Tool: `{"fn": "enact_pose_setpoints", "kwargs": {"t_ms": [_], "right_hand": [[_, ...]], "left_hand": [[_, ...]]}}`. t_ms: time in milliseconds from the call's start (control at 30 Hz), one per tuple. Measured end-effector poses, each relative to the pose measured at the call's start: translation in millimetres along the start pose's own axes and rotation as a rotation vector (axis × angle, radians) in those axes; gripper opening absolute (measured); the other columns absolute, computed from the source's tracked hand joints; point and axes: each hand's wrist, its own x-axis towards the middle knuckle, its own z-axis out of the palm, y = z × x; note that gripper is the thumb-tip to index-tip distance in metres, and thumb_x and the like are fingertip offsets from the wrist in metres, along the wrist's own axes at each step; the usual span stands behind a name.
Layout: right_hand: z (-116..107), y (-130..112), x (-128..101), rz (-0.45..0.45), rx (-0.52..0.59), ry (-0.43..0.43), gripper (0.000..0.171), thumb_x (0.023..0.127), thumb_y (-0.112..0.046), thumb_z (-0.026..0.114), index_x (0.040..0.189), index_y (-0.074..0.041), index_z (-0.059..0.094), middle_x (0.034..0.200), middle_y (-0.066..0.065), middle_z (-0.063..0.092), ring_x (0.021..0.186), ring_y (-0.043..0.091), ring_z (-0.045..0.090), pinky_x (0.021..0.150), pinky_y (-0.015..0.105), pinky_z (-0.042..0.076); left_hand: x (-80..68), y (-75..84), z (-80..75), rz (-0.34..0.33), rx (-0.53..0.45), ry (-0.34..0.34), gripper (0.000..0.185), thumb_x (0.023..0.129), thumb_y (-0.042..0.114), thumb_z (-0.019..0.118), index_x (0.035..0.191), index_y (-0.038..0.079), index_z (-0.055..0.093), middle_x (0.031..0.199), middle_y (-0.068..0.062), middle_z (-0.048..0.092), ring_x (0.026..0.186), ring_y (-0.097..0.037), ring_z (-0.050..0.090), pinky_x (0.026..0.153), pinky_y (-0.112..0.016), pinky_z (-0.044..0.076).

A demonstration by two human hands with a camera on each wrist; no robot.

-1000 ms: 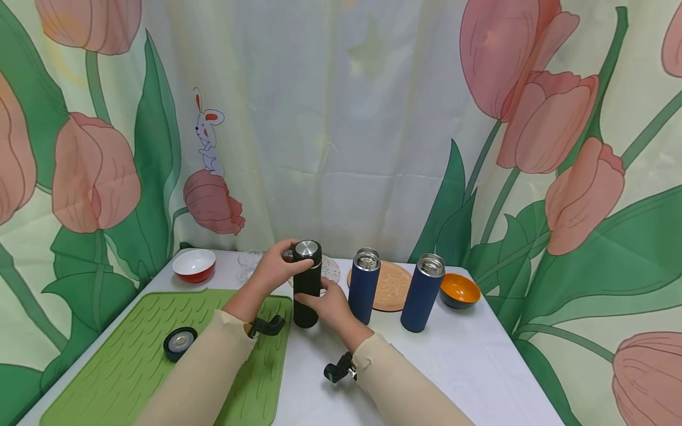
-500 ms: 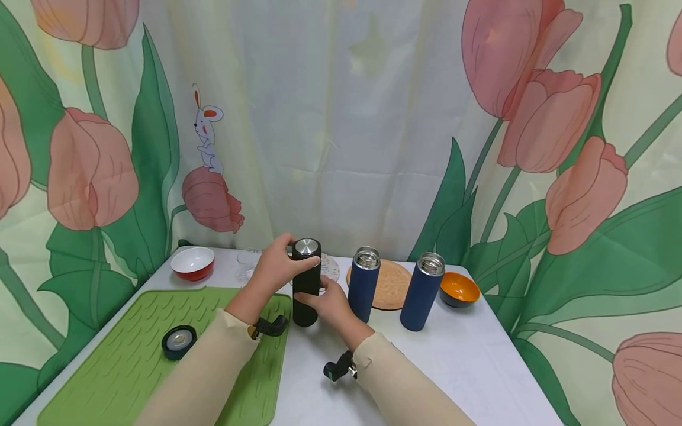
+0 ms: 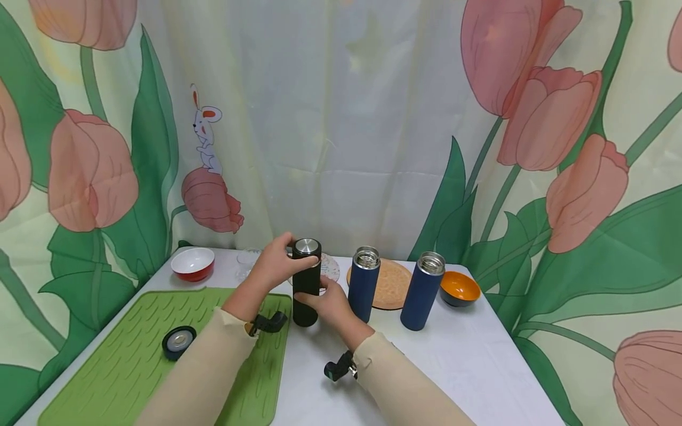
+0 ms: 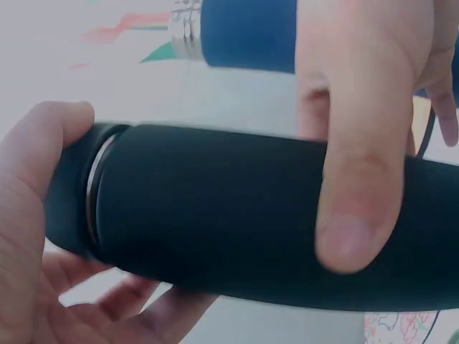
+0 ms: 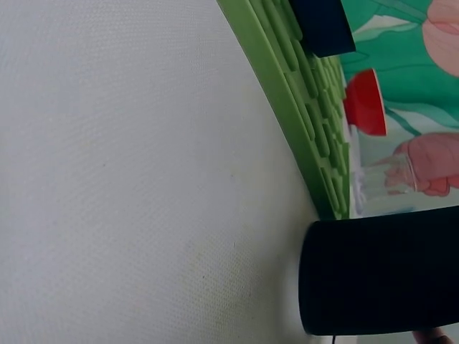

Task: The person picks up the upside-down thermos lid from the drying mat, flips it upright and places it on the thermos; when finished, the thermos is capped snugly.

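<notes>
A black thermos flask (image 3: 306, 284) stands upright on the white table (image 3: 453, 367), just right of the green mat (image 3: 138, 355). My left hand (image 3: 277, 263) grips its black cap with the silver top (image 3: 306, 246). My right hand (image 3: 327, 302) holds the flask's body lower down. In the left wrist view the flask (image 4: 244, 215) fills the frame, with my left hand's thumb (image 4: 39, 165) on the cap and my right hand's finger (image 4: 351, 193) across the body. The right wrist view shows only the flask's base (image 5: 380, 272) on the table.
Two open blue flasks (image 3: 364, 284) (image 3: 422, 290) stand to the right, beside a cork mat (image 3: 393, 284) and an orange bowl (image 3: 459, 289). A loose black lid (image 3: 179, 342) lies on the green mat. A red-and-white bowl (image 3: 193, 263) and a clear glass (image 3: 246, 263) sit at the back left.
Both hands stay on the black flask. The left hand has shifted slightly round the cap; the flask has not moved.
</notes>
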Motion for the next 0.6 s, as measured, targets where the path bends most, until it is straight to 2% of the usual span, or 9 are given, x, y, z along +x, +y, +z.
{"fn": "enact_pose_setpoints", "kwargs": {"t_ms": [200,300,400,600], "right_hand": [[0.2,1.6,-1.3,0.024,0.008,-0.006,0.051,0.089,-0.044,0.086,0.131,-0.019,0.071,0.125,0.005,0.072,0.126,0.031,0.064,0.111,0.059,0.048],[1.4,4.1,-1.5,0.038,0.006,-0.002,0.052,0.089,-0.045,0.086,0.132,-0.021,0.070,0.126,0.005,0.072,0.126,0.030,0.064,0.111,0.058,0.049],[1.8,5.2,-2.0,0.040,-0.007,0.001,0.052,0.089,-0.046,0.086,0.132,-0.021,0.070,0.127,0.006,0.072,0.125,0.030,0.065,0.110,0.058,0.050],[-0.6,-0.1,-0.4,0.030,-0.018,-0.003,0.051,0.088,-0.044,0.087,0.130,-0.019,0.072,0.131,0.004,0.073,0.130,0.029,0.063,0.111,0.059,0.048]], "left_hand": [[5.6,-10.2,-5.4,0.048,-0.102,-0.131,0.055,0.094,0.042,0.078,0.136,0.013,0.060,0.134,-0.016,0.068,0.117,-0.036,0.068,0.094,-0.053,0.057],[3.6,-12.7,-0.5,0.027,-0.175,-0.143,0.063,0.095,0.040,0.077,0.145,0.009,0.053,0.140,-0.020,0.063,0.125,-0.038,0.065,0.101,-0.057,0.055],[-3.0,-9.2,9.4,-0.023,-0.195,-0.065,0.076,0.092,0.047,0.080,0.148,0.009,0.046,0.143,-0.019,0.057,0.126,-0.038,0.063,0.104,-0.058,0.053],[-12.8,8.7,29.3,-0.118,-0.124,0.179,0.092,0.080,0.063,0.085,0.140,0.010,0.041,0.136,-0.015,0.053,0.116,-0.036,0.063,0.097,-0.055,0.055]]}}
